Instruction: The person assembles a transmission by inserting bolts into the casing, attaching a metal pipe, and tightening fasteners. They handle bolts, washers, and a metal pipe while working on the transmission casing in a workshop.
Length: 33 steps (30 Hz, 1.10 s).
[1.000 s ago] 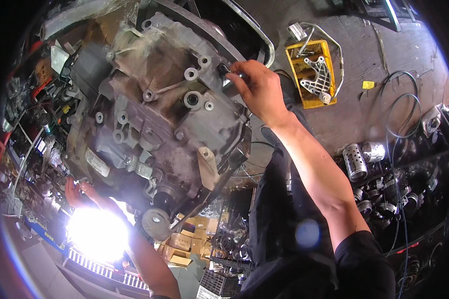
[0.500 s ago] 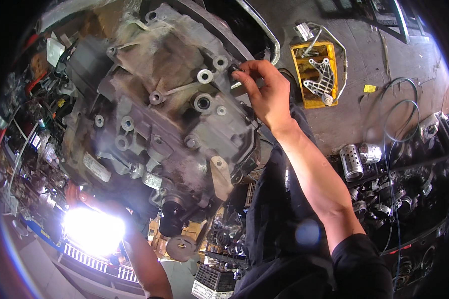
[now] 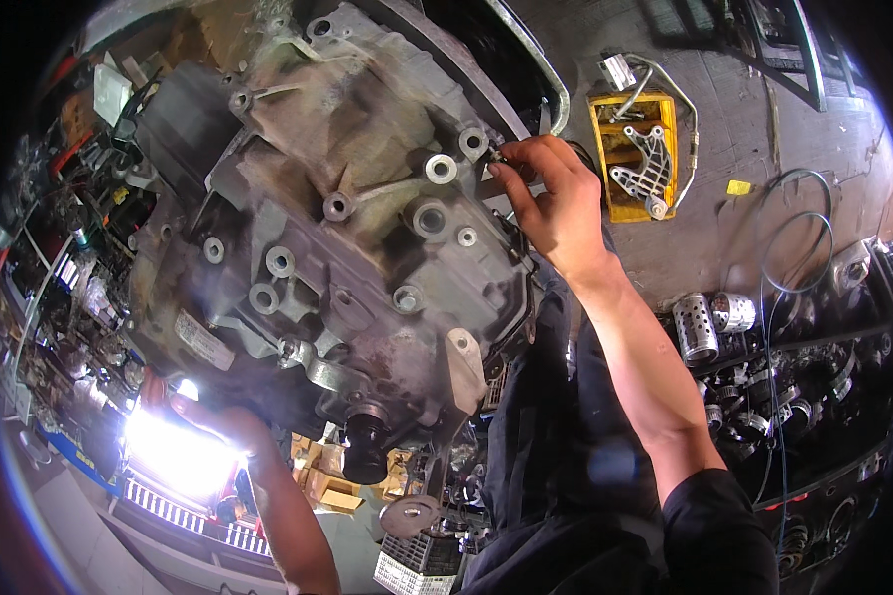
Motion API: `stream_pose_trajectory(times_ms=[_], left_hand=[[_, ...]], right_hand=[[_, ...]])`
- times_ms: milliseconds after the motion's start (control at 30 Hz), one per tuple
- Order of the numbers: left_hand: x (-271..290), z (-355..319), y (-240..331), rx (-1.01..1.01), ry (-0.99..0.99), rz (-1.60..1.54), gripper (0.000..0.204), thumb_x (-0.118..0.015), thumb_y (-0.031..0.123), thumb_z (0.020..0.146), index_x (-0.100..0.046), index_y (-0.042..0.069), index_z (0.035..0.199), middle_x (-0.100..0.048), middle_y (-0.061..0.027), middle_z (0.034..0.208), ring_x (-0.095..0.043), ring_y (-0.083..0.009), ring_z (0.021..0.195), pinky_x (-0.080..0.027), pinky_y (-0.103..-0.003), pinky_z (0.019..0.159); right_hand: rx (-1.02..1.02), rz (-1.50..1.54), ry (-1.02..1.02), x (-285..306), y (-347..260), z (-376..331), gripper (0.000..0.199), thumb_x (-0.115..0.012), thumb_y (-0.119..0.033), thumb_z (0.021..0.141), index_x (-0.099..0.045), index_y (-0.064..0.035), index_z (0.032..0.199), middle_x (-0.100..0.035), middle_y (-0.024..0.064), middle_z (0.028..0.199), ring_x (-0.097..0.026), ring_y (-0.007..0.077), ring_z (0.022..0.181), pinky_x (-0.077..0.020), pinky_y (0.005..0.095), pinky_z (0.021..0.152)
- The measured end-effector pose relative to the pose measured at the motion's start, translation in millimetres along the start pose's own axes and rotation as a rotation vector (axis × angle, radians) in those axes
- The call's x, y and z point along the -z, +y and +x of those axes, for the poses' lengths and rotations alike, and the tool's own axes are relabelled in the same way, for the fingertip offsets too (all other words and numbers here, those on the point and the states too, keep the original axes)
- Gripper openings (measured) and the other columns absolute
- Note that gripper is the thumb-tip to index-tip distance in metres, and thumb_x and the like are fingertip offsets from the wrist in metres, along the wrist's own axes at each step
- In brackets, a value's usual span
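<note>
A large grey gearbox housing [image 3: 367,233] with bosses and ribs fills the middle of the view. At its upper right edge, my right hand [image 3: 561,203] pinches a small dark bolt [image 3: 497,157] between thumb and fingertips, close beside a round boss [image 3: 473,143]. The fingers partly cover the bolt. My left hand [image 3: 218,421] is below the housing's lower left side, its fingers around a brightly shining work lamp [image 3: 181,461]. Glare hides the lamp's shape and part of the grip. A black cylindrical fitting [image 3: 365,454] sticks out from the housing's bottom.
On the floor at right stands a yellow crate [image 3: 615,203] holding a metal bracket [image 3: 645,164] and a bent pipe [image 3: 694,119]. A thin cable [image 3: 826,223] lies coiled nearby. Metal parts, including a perforated drum [image 3: 696,329], crowd a dark tray at lower right. Clutter lines the left side.
The view has shifted, so the housing appears further right and slightly lower. My right hand keeps its pinch at the housing's edge. More of my left hand now shows above the lamp.
</note>
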<state>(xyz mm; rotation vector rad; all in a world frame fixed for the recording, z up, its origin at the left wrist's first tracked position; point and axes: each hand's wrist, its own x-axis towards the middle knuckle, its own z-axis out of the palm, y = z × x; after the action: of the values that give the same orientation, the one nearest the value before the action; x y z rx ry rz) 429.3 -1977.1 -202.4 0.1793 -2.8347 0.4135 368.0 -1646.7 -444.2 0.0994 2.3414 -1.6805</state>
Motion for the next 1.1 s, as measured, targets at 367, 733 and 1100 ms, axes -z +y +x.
stream_pose_trajectory(times_ms=[367, 733, 1100], left_hand=[[0.4, -3.0, 0.5, 0.028, -0.001, -0.083, 0.036, -0.036, 0.018, 0.109, -0.055, -0.009, 0.124, -0.060, -0.0242, 0.128, -0.058, -0.0356, 0.120, -0.044, -0.048, 0.105], [2.2, -2.3, 2.1, 0.032, -0.017, -0.070, 0.036, -0.036, 0.020, 0.109, -0.056, -0.009, 0.121, -0.059, -0.0252, 0.128, -0.058, -0.0369, 0.121, -0.044, -0.049, 0.106], [2.8, 0.3, 5.0, 0.012, 0.006, -0.004, 0.037, -0.037, 0.022, 0.110, -0.059, -0.007, 0.116, -0.065, -0.0213, 0.119, -0.063, -0.0329, 0.112, -0.049, -0.045, 0.100]], right_hand=[[0.150, -0.063, 0.116, -5.6, -0.8, 1.3, 0.013, -0.079, 0.003, 0.084, -0.072, 0.0006, 0.094, -0.069, 0.0139, 0.092, -0.069, 0.0252, 0.079, -0.0552, 0.0315, 0.068], [0.150, -0.152, -0.001, -1.0, 2.5, 5.6, 0.012, -0.077, -0.007, 0.089, -0.070, 0.0013, 0.093, -0.068, 0.0148, 0.090, -0.066, 0.0302, 0.077, -0.0525, 0.0360, 0.067], [0.222, -0.120, 0.113, -8.8, 3.9, 3.1, 0.013, -0.079, -0.003, 0.086, -0.072, -0.0006, 0.097, -0.069, 0.0140, 0.091, -0.067, 0.0283, 0.079, -0.0546, 0.0357, 0.071]])
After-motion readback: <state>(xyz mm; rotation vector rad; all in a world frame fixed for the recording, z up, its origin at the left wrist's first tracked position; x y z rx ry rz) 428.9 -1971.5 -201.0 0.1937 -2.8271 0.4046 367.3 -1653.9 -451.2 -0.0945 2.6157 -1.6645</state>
